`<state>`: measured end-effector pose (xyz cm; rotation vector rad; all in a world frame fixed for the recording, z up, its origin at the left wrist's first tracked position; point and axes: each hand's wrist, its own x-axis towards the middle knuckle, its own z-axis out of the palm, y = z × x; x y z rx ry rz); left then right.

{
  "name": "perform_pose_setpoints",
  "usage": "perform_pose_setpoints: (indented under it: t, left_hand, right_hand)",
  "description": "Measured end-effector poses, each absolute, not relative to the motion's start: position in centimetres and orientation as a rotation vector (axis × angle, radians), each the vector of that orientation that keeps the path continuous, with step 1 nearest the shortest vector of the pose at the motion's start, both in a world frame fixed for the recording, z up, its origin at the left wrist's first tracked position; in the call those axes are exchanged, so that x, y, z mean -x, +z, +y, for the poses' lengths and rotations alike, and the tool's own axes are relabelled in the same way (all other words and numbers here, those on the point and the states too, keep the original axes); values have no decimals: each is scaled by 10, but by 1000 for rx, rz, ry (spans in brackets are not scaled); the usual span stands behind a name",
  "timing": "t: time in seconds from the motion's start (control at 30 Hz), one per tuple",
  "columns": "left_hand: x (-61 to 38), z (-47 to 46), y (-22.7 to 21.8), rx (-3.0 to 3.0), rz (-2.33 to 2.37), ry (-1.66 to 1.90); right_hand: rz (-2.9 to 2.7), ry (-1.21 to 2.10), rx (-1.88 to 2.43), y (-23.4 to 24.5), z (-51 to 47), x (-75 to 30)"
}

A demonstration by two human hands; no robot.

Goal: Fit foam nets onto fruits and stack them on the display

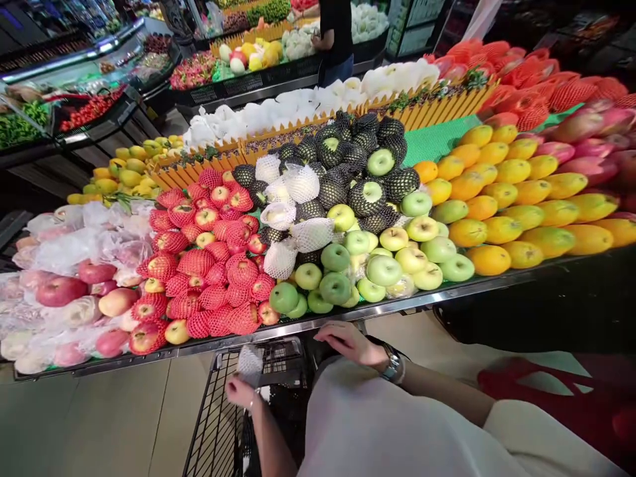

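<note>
Over the black wire shopping cart (201, 424), my left hand (240, 391) is closed on a white foam net (250, 364). Whether a fruit is inside the net, I cannot tell. My right hand (346, 343) holds nothing, its fingers stretched out just below the metal edge of the fruit stand (382, 308). Nearest to it lie green apples (335, 288) and yellow-green apples (422, 228). Red apples in red foam nets (213, 265) sit to their left. Behind are fruits in black foam nets (332, 189) and several in white nets (303, 183).
Bagged pink fruits (79, 298) fill the stand's left end. Orange-yellow papayas (546, 212) lie to the right, near red-netted fruits (527, 93). A low orange fence (442, 109) runs behind. A person in black (336, 33) stands beyond, by another fruit display.
</note>
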<state>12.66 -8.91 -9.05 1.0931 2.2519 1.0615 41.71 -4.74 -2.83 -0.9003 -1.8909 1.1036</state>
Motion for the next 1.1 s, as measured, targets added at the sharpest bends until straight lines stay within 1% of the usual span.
perform_pose_setpoints:
  t: [0.1, 0.17, 0.2, 0.27, 0.3, 0.37, 0.4, 0.47, 0.6, 0.77, 0.83, 0.97, 1.1]
  left_hand:
    - [-108, -96, -61, -1072, 2479, 1375]
    - [-112, -92, -36, -1157, 2504, 1558]
    - [-119, -87, -23, -1233, 2440, 1655]
    - [-141, -77, 5, -1430, 2131, 1742]
    - [-154, -72, 18, -1522, 1926, 1674]
    - [-184, -61, 42, -1665, 1563, 1419]
    - [-198, -56, 52, -1712, 1442, 1307]
    - [-225, -45, 67, -1756, 1338, 1211]
    - [-268, -25, 76, -1709, 1379, 1170]
    - [-294, -14, 74, -1710, 1375, 1096]
    - [-297, -14, 73, -1722, 1353, 1069]
    - [-298, -18, 72, -1761, 1318, 1009]
    - [-300, -26, 70, -1819, 1372, 990]
  right_hand:
    - [-1850, 1205, 835, -20, -44, -415]
    - [-1825, 1273, 776, -13, -43, -417]
    - [-1798, 1299, 750, -9, -42, -419]
    - [-1692, 1308, 730, 0, -41, -426]
    - [-1615, 1289, 733, 4, -40, -430]
    - [-1431, 1233, 778, 12, -40, -440]
    - [-1339, 1206, 813, 15, -40, -446]
    - [-1208, 1178, 877, 22, -43, -459]
    - [-1208, 1112, 929, 31, -49, -484]
    - [-1389, 860, 1088, 32, -45, -500]
    - [-1457, 826, 1106, 32, -41, -502]
    - [-1500, 922, 1022, 29, -34, -500]
    - [-1463, 1173, 889, 20, -31, -491]
